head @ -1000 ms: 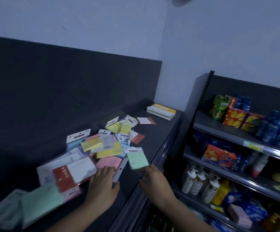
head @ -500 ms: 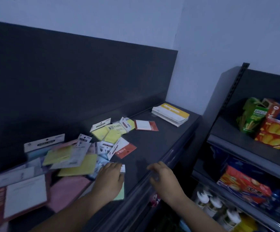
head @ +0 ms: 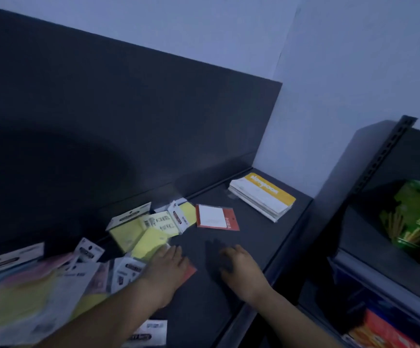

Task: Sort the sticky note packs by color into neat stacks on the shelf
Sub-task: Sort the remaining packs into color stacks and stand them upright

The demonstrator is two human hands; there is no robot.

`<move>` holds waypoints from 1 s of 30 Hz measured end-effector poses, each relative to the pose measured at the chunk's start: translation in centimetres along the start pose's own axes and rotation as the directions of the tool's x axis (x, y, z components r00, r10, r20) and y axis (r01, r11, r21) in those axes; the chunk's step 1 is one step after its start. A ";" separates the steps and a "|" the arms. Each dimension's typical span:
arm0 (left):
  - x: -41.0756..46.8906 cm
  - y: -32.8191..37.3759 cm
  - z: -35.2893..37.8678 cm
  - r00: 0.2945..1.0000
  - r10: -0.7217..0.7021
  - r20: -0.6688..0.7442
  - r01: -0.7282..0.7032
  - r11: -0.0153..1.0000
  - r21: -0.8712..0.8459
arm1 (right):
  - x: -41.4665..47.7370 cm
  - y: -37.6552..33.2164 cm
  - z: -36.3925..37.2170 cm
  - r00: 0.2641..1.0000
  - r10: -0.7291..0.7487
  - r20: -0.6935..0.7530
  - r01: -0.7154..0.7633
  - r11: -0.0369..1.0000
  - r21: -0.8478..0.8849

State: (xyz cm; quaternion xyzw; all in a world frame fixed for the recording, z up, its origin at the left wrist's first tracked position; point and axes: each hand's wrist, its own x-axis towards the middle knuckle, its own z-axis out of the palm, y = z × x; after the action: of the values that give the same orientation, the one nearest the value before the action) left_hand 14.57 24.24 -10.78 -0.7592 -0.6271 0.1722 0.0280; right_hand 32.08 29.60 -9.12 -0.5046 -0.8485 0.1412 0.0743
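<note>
A loose heap of sticky note packs covers the left of the dark shelf (head: 254, 237). Yellow packs (head: 138, 234) with white header cards lie near the back. Blurred yellow and pink packs (head: 28, 292) fill the lower left. My left hand (head: 165, 268) lies flat, fingers together, on a red-edged pack (head: 189, 272) beside the yellow ones. My right hand (head: 239, 266) rests palm down on bare shelf, fingers apart, holding nothing. A red pack with a white pad (head: 216, 217) lies alone further back.
A neat stack of white pads with a yellow band (head: 261, 194) sits in the back right corner. To the right a second rack (head: 384, 156) holds snack boxes (head: 415, 217). The shelf's front edge runs just right of my right hand.
The view has swung left and closer to the shelf. Both hands have moved forward onto the shelf; the green pack once under my left hand is out of sight.
</note>
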 end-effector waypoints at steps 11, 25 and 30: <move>4.4 -2.3 -1.4 0.994 -0.005 0.106 -0.009 0.991 0.137 | 10.4 4.5 -0.4 0.998 -0.026 0.058 0.033 0.992 -0.123; 9.0 -1.9 -2.2 0.937 0.122 0.327 -0.273 0.841 0.467 | 17.8 7.2 -1.2 0.973 -0.025 0.231 0.045 0.996 -0.082; 8.3 -4.0 -3.0 0.941 0.206 0.268 -0.299 0.877 0.375 | 17.5 7.1 -2.6 0.996 -0.021 0.082 0.018 0.999 0.040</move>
State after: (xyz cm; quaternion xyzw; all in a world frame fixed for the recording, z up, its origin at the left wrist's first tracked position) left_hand 12.95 33.61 -8.83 -0.7881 -0.4709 0.3851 0.0943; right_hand 30.27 48.60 -9.16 -0.4885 -0.8528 0.1776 0.0505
